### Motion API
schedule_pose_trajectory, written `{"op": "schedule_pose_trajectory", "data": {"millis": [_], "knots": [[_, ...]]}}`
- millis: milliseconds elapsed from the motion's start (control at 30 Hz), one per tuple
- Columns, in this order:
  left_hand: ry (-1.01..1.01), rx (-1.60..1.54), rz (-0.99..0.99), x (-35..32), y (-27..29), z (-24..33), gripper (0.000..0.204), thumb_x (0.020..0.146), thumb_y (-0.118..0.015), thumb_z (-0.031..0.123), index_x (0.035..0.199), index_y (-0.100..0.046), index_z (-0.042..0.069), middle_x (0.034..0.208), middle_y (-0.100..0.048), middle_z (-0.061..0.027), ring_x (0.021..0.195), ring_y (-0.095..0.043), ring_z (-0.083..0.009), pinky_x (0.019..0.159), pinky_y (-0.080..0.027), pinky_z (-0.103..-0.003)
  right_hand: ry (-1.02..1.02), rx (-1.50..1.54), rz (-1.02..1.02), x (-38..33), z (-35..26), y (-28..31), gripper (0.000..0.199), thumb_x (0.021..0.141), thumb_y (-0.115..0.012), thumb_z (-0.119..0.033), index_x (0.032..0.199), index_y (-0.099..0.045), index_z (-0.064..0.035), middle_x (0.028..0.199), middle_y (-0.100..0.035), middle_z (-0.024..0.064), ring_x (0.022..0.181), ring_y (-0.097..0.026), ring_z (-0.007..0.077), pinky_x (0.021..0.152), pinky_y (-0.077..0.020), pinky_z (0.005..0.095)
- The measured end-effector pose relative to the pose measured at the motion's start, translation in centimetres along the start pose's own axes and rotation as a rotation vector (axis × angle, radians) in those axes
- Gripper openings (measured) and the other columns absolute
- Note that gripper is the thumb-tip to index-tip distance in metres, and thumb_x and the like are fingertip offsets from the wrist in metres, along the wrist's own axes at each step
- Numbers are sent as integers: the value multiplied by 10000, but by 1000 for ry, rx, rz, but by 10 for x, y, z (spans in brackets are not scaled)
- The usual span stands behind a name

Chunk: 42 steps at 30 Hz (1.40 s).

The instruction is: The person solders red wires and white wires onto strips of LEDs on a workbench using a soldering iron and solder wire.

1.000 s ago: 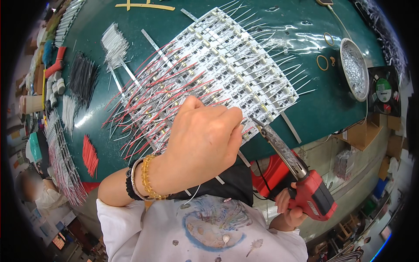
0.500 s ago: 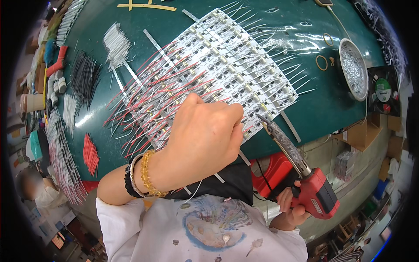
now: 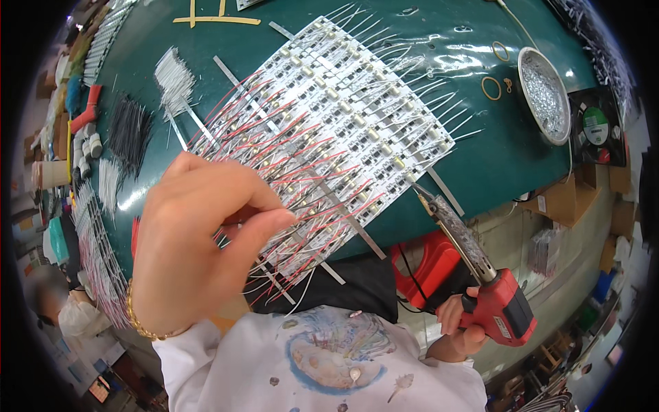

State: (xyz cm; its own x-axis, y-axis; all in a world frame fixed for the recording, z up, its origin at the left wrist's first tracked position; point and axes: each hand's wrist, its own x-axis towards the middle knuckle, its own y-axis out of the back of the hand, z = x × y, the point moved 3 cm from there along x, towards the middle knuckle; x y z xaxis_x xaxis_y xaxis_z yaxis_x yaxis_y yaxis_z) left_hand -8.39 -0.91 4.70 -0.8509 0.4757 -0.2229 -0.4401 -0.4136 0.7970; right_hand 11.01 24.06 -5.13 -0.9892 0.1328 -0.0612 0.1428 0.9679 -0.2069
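A panel of white circuit boards [image 3: 322, 79] lies on the green table, with red, black and white wires along its left side and white wires along its right. Over its lower left part hovers my left hand [image 3: 199, 237], thumb and forefinger pinched together; whatever is between the tips is hidden. My right hand [image 3: 461, 328] grips a red and black soldering gun [image 3: 504, 309]. The gun's metal tip points up and left at the panel's lower right edge. Flat metal strips [image 3: 439, 191] stick out from under the boards.
Bundles of white wires [image 3: 174, 77], black wires [image 3: 129, 134] and red wires [image 3: 134, 237] lie at the left. A bowl with silvery contents [image 3: 546, 96], rubber bands [image 3: 491, 88] and a black fan [image 3: 596, 127] are at the right. A red case [image 3: 432, 268] is below the table edge.
My left hand has moved left and turned, away from the panel's lower right, uncovering the boards' lower part. The soldering gun stays nearly in place. The view has shifted slightly.
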Motion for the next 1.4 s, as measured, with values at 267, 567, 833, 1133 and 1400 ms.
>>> {"op": "schedule_pose_trajectory", "data": {"millis": [267,567,833,1133,1400], "knots": [[-283,-35,232,17,-76,9,149,695,-689,27,735,-552,71,827,-518,-55,778,-483,-238,711,-325,-346,40,-72,2,-12,10,11,828,812,-554,-623,1253,-376,54,492,-449,-15,402,-450,115,442,-395,260],[-273,-15,224,22,-77,11,148,704,-686,44,693,-542,73,783,-503,-50,755,-475,-235,688,-313,-344,-16,42,76,-16,15,8,484,812,-697,-424,867,-426,-27,599,-517,45,515,-497,131,485,-371,264],[-259,-7,211,24,-75,13,146,700,-685,54,677,-542,68,774,-503,-56,754,-475,-241,696,-320,-346,45,-64,60,-21,19,16,479,826,-670,-452,815,-424,-42,579,-510,37,472,-459,120,461,-342,259],[-256,2,217,22,-77,12,133,694,-677,51,686,-546,67,773,-503,-63,767,-480,-247,705,-327,-358,62,-23,27,-6,7,-3,756,837,-602,-533,1237,-402,76,505,-457,-14,400,-446,114,434,-385,255],[-271,17,242,21,-79,12,134,699,-672,48,703,-539,63,769,-493,-62,770,-481,-244,715,-327,-366,67,-101,8,-18,18,6,747,837,-611,-517,1234,-403,81,499,-456,-1,382,-433,115,407,-378,262]]}}
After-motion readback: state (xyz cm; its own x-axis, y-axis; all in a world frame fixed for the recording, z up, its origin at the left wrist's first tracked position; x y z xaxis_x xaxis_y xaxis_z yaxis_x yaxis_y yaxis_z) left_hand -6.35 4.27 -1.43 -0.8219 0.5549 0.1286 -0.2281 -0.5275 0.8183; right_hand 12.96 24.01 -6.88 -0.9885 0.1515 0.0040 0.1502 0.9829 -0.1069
